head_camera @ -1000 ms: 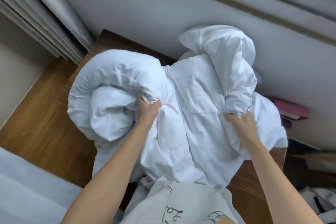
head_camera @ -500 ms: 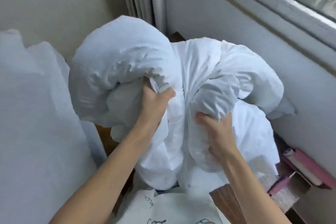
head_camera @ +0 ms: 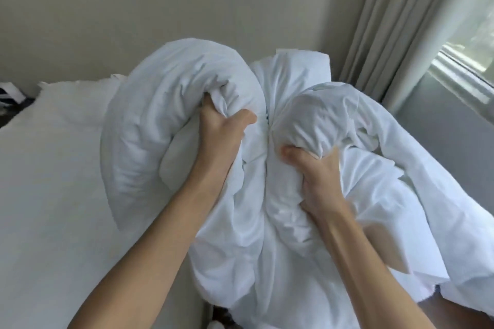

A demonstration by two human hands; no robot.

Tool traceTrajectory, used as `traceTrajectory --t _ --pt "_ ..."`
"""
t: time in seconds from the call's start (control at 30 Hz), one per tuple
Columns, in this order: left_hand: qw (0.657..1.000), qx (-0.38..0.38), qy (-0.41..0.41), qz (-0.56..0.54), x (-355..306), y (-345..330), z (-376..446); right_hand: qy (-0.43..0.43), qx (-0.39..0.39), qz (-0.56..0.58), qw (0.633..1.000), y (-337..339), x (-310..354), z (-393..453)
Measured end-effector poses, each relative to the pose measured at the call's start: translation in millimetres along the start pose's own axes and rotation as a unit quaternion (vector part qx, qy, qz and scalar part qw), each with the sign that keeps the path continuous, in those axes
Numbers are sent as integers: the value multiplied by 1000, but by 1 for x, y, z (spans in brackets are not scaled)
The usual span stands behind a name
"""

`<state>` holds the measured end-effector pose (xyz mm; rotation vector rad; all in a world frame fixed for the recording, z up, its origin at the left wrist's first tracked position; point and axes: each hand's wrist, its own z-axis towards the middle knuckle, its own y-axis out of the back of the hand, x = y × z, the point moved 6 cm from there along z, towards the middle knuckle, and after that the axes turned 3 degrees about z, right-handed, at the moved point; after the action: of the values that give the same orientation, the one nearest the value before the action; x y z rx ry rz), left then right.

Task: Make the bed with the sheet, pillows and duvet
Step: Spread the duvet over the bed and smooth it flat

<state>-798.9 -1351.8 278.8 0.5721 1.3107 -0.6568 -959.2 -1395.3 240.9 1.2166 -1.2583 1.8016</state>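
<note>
We see a white-sheeted bed (head_camera: 53, 181) at left and grey pleated curtains (head_camera: 387, 21) behind right. The bunched white fabric duvet (head_camera: 267, 222) fills the middle; our left hand (head_camera: 222, 131) and right hand (head_camera: 318, 181) each clench a fold of it.

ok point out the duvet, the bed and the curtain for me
duvet (head_camera: 165, 104): head view, on the bulging fold left of the left hand's grip
bed (head_camera: 53, 168): head view, on the flat white top at left
curtain (head_camera: 387, 21): head view, on the pleats beside the window
</note>
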Motion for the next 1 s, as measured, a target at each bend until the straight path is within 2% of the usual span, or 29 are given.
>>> traceTrajectory --t 0.1,0.3,0.5,0.6,0.67,0.77,0.87,1.0 --pt "998 -47 -52 -2 -26 55 54 13 61 37 997 -75 -3 46" --pt "974 -196 -107 23 -71 200 145 25 199 84 976 -259 -22 119" --pt "914 -384 -121 53 -95 348 201 -13 357 127 925 -449 -58 155" --pt "882 -452 -111 76 -81 421 231 -51 424 127 895 -531 -92 167" --pt "863 -493 -56 95 -46 470 248 -75 456 72 884 -581 -134 183" --pt "845 -518 102 87 52 533 252 -111 493 -133 852 -630 -254 217" --pt "779 -534 306 117 174 547 222 -99 528 -357 764 -615 -388 249" --pt "740 -512 430 79 292 489 203 -127 588 -480 639 -544 -511 272"
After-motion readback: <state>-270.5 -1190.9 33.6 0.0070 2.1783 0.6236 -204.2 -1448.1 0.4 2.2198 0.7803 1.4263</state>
